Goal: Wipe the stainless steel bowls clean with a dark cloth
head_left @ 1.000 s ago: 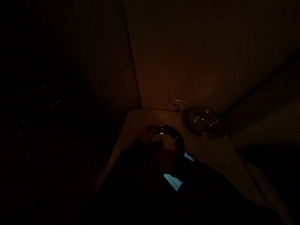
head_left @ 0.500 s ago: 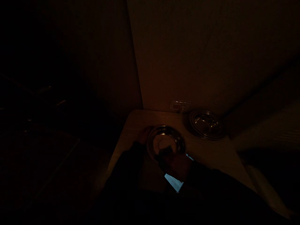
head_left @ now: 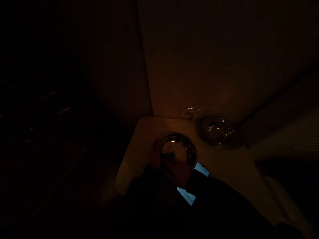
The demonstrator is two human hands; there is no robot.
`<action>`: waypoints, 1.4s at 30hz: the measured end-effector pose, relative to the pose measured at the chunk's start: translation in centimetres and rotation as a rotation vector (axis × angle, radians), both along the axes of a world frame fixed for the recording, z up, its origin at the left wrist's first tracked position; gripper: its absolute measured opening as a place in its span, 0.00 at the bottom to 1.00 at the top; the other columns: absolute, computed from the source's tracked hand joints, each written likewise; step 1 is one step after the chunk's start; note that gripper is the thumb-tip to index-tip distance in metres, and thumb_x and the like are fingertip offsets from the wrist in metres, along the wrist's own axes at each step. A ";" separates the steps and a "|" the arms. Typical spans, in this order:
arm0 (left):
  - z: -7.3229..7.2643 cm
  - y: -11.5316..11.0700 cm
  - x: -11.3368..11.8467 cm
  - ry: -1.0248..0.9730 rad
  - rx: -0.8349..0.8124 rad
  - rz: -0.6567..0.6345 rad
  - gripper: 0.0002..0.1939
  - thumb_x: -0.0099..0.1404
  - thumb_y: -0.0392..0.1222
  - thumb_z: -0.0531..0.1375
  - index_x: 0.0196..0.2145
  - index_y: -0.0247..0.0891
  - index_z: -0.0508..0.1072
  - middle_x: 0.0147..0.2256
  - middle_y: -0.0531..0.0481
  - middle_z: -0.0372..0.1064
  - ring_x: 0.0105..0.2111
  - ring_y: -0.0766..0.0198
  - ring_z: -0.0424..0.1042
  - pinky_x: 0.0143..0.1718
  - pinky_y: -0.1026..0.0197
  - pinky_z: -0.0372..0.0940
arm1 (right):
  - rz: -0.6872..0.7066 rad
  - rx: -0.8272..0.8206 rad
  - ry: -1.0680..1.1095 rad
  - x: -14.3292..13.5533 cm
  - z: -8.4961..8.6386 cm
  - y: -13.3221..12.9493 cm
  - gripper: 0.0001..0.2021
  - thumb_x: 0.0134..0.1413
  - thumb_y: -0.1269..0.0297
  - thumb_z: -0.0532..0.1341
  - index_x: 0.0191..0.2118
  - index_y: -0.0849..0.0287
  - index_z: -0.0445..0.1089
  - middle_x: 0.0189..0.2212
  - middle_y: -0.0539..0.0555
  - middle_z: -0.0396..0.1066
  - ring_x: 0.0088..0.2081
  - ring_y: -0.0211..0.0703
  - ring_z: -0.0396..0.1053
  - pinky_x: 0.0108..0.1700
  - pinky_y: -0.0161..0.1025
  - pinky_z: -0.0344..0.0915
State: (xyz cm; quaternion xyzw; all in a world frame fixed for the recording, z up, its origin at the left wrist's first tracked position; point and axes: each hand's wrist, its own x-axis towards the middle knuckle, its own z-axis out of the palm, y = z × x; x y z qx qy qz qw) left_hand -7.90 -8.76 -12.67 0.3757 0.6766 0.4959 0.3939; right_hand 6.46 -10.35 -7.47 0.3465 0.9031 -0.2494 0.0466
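A round, shiny metal plate (head_left: 184,151) with a raised rim lies on a small wooden table. At its left rim is my left hand (head_left: 155,155), closed about the edge, though its fingers are hard to see in the dark. My right hand (head_left: 178,171) reaches over the near side of the plate. Its fingers are closed on a dark pad (head_left: 169,155), perhaps a cloth or sponge, pressed on the plate's left inner part. Beneath my right forearm, partly hidden, lies a phone (head_left: 202,169) with a lit screen.
More shiny metal plates (head_left: 220,132), apparently stacked, stand at the table's back right. Behind, the wall carries a socket panel (head_left: 193,112) with something plugged in. The pale wooden table (head_left: 134,159) has rounded corners. Darkness hides most of the left side.
My right hand has moved left across the plate with the dark pad. My left hand has slid down the left rim toward me. More of the phone's screen shows.
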 end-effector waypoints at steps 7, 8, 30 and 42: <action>1.5 1.7 -1.9 0.052 -0.021 -0.089 0.19 0.68 0.41 0.50 0.50 0.34 0.74 0.53 0.41 0.72 0.55 0.55 0.69 0.61 0.53 0.59 | -0.017 -0.016 -0.001 -1.1 0.6 -0.1 0.27 0.62 0.60 0.54 0.64 0.65 0.56 0.59 0.66 0.64 0.59 0.56 0.62 0.54 0.48 0.65; 1.4 1.8 -1.9 0.056 -0.012 -0.105 0.19 0.68 0.42 0.50 0.50 0.34 0.74 0.53 0.41 0.71 0.55 0.55 0.69 0.60 0.52 0.59 | -0.007 -0.022 -0.014 -0.4 0.8 -0.3 0.25 0.62 0.61 0.54 0.63 0.64 0.58 0.58 0.66 0.66 0.58 0.56 0.64 0.52 0.49 0.66; 1.8 2.7 -1.6 0.100 -0.010 -0.207 0.18 0.69 0.40 0.49 0.49 0.30 0.73 0.50 0.39 0.73 0.51 0.56 0.72 0.56 0.55 0.63 | 0.047 -0.055 -0.035 1.5 0.8 0.0 0.23 0.61 0.61 0.56 0.61 0.62 0.61 0.55 0.64 0.69 0.57 0.55 0.65 0.53 0.47 0.65; 0.8 3.8 -1.5 0.091 0.026 -0.229 0.16 0.68 0.39 0.51 0.45 0.33 0.76 0.48 0.42 0.75 0.51 0.58 0.72 0.57 0.55 0.62 | -0.006 -0.035 -0.005 -1.1 0.1 0.8 0.25 0.62 0.57 0.55 0.60 0.64 0.60 0.56 0.68 0.67 0.57 0.58 0.65 0.50 0.50 0.67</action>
